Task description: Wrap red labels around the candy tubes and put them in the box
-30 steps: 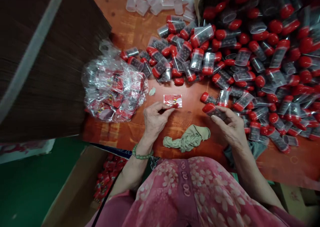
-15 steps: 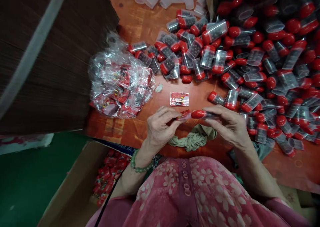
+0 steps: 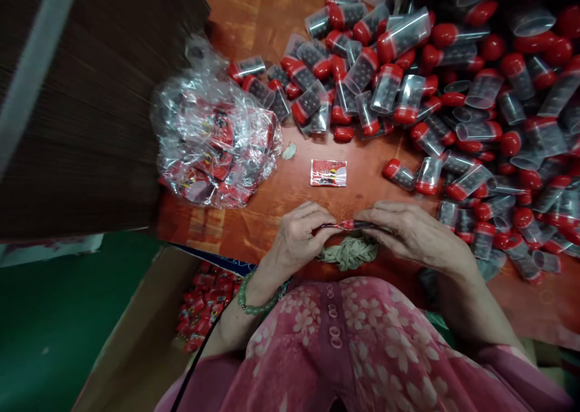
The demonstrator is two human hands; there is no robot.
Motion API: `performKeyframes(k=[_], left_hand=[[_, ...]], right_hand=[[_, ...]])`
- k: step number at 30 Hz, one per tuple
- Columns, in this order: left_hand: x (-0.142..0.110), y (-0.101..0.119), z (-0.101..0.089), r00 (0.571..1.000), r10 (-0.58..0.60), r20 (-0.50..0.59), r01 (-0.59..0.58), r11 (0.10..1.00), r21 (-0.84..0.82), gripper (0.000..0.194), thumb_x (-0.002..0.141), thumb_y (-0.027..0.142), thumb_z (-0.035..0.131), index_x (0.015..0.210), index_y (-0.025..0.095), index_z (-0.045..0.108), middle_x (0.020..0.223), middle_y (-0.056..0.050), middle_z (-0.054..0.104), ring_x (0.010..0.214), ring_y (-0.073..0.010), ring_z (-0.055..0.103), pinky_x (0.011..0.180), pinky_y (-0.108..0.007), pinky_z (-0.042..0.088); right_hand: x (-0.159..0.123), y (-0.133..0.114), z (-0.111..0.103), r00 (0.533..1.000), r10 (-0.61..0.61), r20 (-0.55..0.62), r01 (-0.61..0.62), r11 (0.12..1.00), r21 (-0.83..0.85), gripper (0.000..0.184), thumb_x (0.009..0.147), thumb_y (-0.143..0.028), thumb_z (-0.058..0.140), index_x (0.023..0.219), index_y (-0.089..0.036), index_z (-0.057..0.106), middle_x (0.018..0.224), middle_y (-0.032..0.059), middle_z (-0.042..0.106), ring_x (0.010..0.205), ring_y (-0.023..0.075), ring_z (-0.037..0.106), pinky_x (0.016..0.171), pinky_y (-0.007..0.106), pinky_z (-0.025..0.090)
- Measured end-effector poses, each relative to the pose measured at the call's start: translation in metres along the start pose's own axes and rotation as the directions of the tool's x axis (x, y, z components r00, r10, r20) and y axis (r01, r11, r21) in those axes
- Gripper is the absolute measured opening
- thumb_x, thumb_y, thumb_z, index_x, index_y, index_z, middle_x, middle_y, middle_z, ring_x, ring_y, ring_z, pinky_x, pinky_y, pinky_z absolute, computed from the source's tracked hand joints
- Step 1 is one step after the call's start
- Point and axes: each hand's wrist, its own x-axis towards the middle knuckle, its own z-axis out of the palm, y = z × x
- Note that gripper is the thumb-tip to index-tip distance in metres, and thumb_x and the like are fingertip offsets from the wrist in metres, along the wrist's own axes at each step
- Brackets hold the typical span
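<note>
My left hand (image 3: pixel 301 234) pinches the edge of a small red printed packet (image 3: pixel 333 225) between thumb and fingers. My right hand (image 3: pixel 410 231) is closed on a clear plastic tube with a red rounded end (image 3: pixel 348 225), its dark body mostly hidden under the fingers. The packet and the red end meet between my hands, low over the table edge; whether one is inside the other I cannot tell. Just below them lies a crumpled pale green cloth (image 3: pixel 348 254). A single red printed packet (image 3: pixel 328 173) lies flat on the table beyond my fingers.
A heap of red-ended clear tubes (image 3: pixel 385 98) spreads over the right and back of the orange table (image 3: pixel 244 231). At left sits a clear plastic bag of red packets (image 3: pixel 217 146), beside a dark brown box (image 3: pixel 90 110). Below stands a carton (image 3: pixel 136 315) holding many red packets.
Both hands have moved lower and nearer my body. The packet and the tube's red end are now closer together, seen more edge-on. The view has shifted slightly.
</note>
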Motion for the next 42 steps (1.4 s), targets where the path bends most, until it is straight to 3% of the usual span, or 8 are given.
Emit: performKeyframes(k=[6,12,17,24,28,32,36,42], left_hand=[[-0.002,0.003,0.001,0.986,-0.112,0.127,0.123,0.989,-0.083,0.015,0.083,0.027,0.073,0.084,0.012,0.075,0.075,-0.007,0.073,0.066,-0.0132,0.067,0.061,-0.023,0.052],[-0.001,0.004,-0.002,0.899,-0.288,0.331,0.363,0.911,-0.194,0.016,0.084,0.028,0.071,0.091,0.014,0.076,0.080,-0.005,0.075,0.067,-0.0134,0.068,0.062,-0.022,0.050],[0.004,0.005,-0.002,0.852,-0.297,0.430,0.402,0.899,-0.176,0.013,0.082,0.028,0.070,0.086,0.017,0.076,0.076,-0.003,0.074,0.066,-0.0141,0.066,0.062,-0.023,0.048],[0.014,-0.011,-0.005,0.716,-0.556,0.422,0.698,0.585,-0.414,0.059,0.061,0.033,0.088,0.112,0.016,0.063,0.072,-0.003,0.074,0.060,-0.0162,0.068,0.057,-0.025,0.052],[0.008,-0.019,-0.008,0.734,-0.622,0.273,0.637,0.490,-0.595,0.066,0.061,0.048,0.087,0.114,0.017,0.062,0.081,-0.005,0.074,0.068,-0.0174,0.070,0.062,-0.027,0.055],[-0.007,-0.010,0.002,0.747,-0.638,0.187,0.455,0.286,-0.843,0.076,0.057,0.065,0.082,0.115,0.019,0.063,0.111,-0.013,0.073,0.095,-0.0233,0.072,0.083,-0.034,0.058],[-0.012,0.005,0.022,0.728,-0.632,0.266,0.470,0.177,-0.864,0.052,0.067,0.052,0.083,0.105,0.018,0.069,0.108,-0.012,0.074,0.097,-0.0225,0.071,0.088,-0.035,0.057],[-0.002,0.007,0.033,0.655,-0.719,0.231,0.498,0.180,-0.848,0.041,0.074,0.054,0.076,0.091,0.017,0.073,0.087,-0.006,0.075,0.073,-0.0167,0.068,0.072,-0.030,0.056]], right_hand=[[0.002,0.010,-0.004,0.999,-0.027,0.046,0.017,0.977,0.212,0.024,0.098,-0.025,0.051,0.116,-0.019,0.066,0.099,0.0057,0.073,0.089,0.0183,0.069,0.077,0.029,0.050],[0.003,0.008,0.007,0.998,0.051,0.032,-0.059,0.933,0.356,0.025,0.097,-0.028,0.054,0.116,-0.018,0.067,0.101,0.0056,0.075,0.087,0.0173,0.070,0.078,0.028,0.051],[0.006,0.012,0.014,0.997,0.011,0.078,-0.042,0.915,0.402,0.026,0.097,-0.028,0.055,0.119,-0.020,0.067,0.105,0.0059,0.075,0.093,0.0189,0.070,0.083,0.032,0.053],[0.011,0.016,0.025,0.998,0.022,-0.053,0.012,0.824,0.566,0.035,0.094,-0.026,0.059,0.127,-0.021,0.063,0.121,0.0084,0.069,0.111,0.0214,0.065,0.096,0.039,0.051],[0.012,0.013,0.037,0.970,0.236,-0.053,-0.106,0.611,0.784,0.033,0.088,-0.029,0.066,0.120,-0.020,0.065,0.105,0.0042,0.072,0.088,0.0165,0.069,0.079,0.030,0.056],[0.016,0.012,0.049,0.931,0.364,-0.040,-0.112,0.388,0.915,0.038,0.083,-0.037,0.073,0.117,-0.022,0.063,0.093,0.0001,0.071,0.068,0.0116,0.067,0.066,0.026,0.057],[0.027,0.007,0.057,0.913,0.402,-0.067,-0.083,0.344,0.935,0.039,0.078,-0.044,0.076,0.107,-0.023,0.062,0.093,0.0005,0.070,0.070,0.0120,0.066,0.068,0.027,0.059],[0.038,-0.005,0.062,0.909,0.405,-0.101,-0.035,0.315,0.948,0.040,0.079,-0.046,0.075,0.107,-0.025,0.056,0.123,0.0039,0.062,0.074,0.0098,0.064,0.070,0.026,0.059]])
